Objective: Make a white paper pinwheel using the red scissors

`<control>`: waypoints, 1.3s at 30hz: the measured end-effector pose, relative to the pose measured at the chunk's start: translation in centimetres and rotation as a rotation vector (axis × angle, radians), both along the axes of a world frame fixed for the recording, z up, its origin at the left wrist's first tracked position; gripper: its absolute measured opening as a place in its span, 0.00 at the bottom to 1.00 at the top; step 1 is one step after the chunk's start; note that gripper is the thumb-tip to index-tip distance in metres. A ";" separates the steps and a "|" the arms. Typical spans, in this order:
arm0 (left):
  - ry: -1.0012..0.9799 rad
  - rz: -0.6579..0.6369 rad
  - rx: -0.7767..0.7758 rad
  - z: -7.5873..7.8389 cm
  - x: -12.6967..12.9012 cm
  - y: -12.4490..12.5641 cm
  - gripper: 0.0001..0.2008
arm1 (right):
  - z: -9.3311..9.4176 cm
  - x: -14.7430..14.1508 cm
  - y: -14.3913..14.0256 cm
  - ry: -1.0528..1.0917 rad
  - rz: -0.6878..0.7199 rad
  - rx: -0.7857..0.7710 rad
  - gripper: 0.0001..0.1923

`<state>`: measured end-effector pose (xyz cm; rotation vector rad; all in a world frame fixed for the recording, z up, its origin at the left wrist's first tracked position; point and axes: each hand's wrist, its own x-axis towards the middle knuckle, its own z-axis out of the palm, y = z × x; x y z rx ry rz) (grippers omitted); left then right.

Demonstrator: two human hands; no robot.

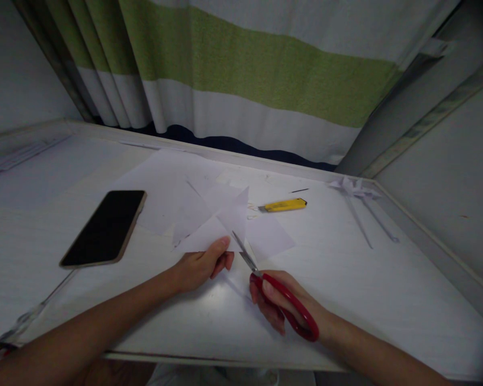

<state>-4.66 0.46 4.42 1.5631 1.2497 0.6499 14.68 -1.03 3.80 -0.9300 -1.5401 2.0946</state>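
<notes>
My left hand [203, 264] pinches a piece of white paper [205, 235] near its lower right edge, thumb on top. Red-handled scissors [301, 311] are in my right hand [284, 292], with fingers through the handles. The blades are parted and point up and left, with the paper's edge by the blades; whether they are cutting into it I cannot tell. More white paper sheets [271, 236] lie around and behind the held piece, some overlapping. Just beyond the scissors rests a yellow utility knife [285, 205], its blade end facing left.
A dark-screened phone [104, 228] lies at the left of the white table [386, 300]. A thin dark stick [300, 190] is behind the knife. Folded paper with two long strips [356, 187] sits at the back right. A green and white curtain [257, 64] hangs beyond the raised back edge.
</notes>
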 end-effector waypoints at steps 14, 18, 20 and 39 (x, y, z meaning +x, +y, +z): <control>-0.013 0.040 -0.031 0.1 0.1 0.0 0.24 | -0.1 0.0 -0.2 -0.047 0.012 0.039 0.21; -0.007 0.045 -0.033 0.0 0.1 0.0 0.25 | -0.1 0.1 -0.3 -0.064 0.007 0.034 0.21; -0.002 0.049 -0.036 0.0 0.1 0.0 0.25 | 0.0 0.1 -0.3 -0.070 0.011 0.030 0.21; 0.007 0.044 -0.053 0.2 0.1 0.0 0.25 | -0.4 0.1 -0.3 -0.030 0.036 0.030 0.19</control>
